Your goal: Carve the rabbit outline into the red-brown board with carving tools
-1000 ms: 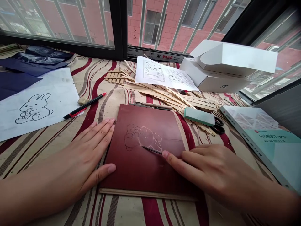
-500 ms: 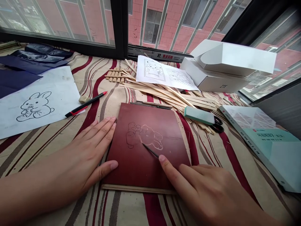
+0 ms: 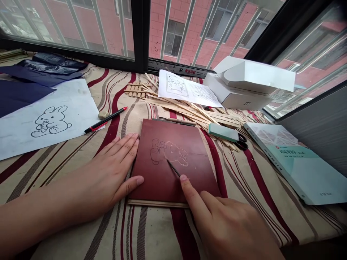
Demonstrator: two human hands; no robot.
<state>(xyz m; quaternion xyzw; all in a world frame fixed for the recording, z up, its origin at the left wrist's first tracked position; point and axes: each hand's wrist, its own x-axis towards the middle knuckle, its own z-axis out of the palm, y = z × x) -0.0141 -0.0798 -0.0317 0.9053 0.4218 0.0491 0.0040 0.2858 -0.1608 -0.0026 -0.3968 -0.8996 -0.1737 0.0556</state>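
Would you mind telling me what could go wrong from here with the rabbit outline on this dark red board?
A slip seems the main risk: the thin pointed tool touches the rabbit outline beneath the right hand's index finger, so it could score a stray line across the dark red board. The board also lies on a striped cloth, so it might shift if the left hand lifts from its edge.

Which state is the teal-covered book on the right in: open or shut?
Shut: the book lies flat, cover up, no inner pages showing.
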